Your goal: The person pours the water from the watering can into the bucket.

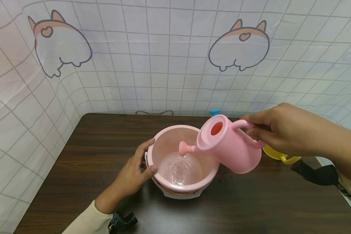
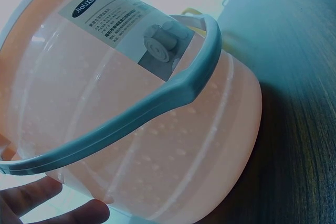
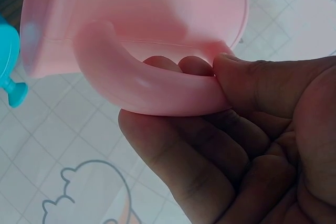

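Note:
A pink bucket (image 1: 153,149) with a white handle (image 2: 131,124) stands on the table, water (image 1: 179,169) rippling at its bottom. My left hand (image 1: 131,174) holds the bucket's left side, thumb at the rim and fingers along the outer wall. My right hand (image 1: 276,130) grips the curved handle (image 3: 152,90) of a pink watering can (image 1: 231,146), fingers curled round it. Tilted to the left, the can hangs over the bucket's right rim. Its spout's rose (image 1: 185,148) points into the bucket, above the rippled water. A printed label (image 2: 131,30) shows on the bucket's outer wall.
Right of the can, partly hidden by my right arm, is a yellow thing with a handle (image 1: 289,160). A blue piece (image 1: 214,112) with a flared end shows behind the can. The dark wooden table (image 1: 84,156) meets a grid-patterned curtain (image 1: 163,65) at its back edge.

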Tool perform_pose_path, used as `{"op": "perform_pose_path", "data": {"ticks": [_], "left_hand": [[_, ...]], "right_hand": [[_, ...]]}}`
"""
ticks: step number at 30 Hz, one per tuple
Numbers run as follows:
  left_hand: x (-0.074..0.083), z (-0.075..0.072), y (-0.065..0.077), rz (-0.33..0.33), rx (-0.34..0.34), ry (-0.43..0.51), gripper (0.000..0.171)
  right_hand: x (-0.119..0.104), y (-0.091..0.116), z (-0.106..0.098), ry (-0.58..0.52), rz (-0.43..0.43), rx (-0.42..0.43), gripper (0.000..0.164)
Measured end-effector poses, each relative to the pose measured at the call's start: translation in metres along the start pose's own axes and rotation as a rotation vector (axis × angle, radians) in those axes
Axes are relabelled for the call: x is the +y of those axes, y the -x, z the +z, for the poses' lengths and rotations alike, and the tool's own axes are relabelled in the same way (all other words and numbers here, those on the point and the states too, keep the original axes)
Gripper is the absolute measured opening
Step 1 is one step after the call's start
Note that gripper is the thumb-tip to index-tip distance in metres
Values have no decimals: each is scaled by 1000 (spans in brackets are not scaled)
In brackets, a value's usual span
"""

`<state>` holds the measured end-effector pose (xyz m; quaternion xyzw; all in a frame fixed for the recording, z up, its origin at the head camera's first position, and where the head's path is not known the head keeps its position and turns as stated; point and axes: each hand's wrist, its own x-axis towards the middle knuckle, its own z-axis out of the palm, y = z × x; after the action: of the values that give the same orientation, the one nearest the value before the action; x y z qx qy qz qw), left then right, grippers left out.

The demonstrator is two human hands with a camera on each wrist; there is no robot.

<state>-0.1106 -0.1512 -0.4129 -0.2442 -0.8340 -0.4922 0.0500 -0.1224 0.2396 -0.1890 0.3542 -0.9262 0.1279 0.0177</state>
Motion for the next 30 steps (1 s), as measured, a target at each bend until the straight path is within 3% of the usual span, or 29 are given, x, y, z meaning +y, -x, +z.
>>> {"op": "perform_pose_path", "data": {"ticks": [30], "left_hand": [[1,1,0,-15,2,-9,75]], "right_hand": [[-7,-6,-4,24,112,-93,19]]}}
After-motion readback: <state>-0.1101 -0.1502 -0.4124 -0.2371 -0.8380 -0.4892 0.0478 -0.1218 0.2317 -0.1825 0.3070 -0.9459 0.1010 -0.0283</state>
